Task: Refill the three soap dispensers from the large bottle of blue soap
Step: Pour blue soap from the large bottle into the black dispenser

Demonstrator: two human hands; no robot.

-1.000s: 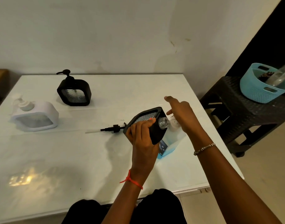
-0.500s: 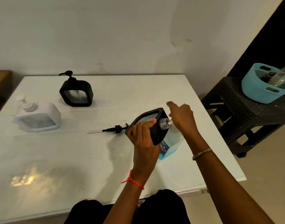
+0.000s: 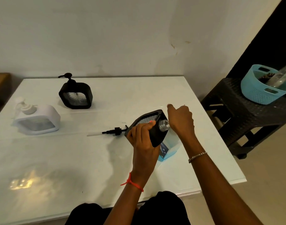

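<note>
My left hand (image 3: 142, 137) grips a black soap dispenser (image 3: 157, 135), tilted so its open clear neck (image 3: 163, 125) faces right. The neck meets the white nozzle of the large bottle of blue soap (image 3: 171, 143), which stands right behind the dispenser. My right hand (image 3: 181, 120) sits curled on top of that bottle's pump and hides it. The dispenser's removed black pump (image 3: 113, 132) lies on the table to the left. A second black dispenser (image 3: 75, 95) and a white dispenser (image 3: 37, 119) stand upright at the far left with pumps fitted.
The white table (image 3: 74, 159) ends at a wall behind and at an edge close to my right arm. A dark wicker stool (image 3: 246, 120) to the right carries a blue basket (image 3: 259, 93) with a clear tube in it.
My right hand's fingers went from stretched out above the large bottle's pump to curled down onto it. My left hand kept the tilted black dispenser against the nozzle.
</note>
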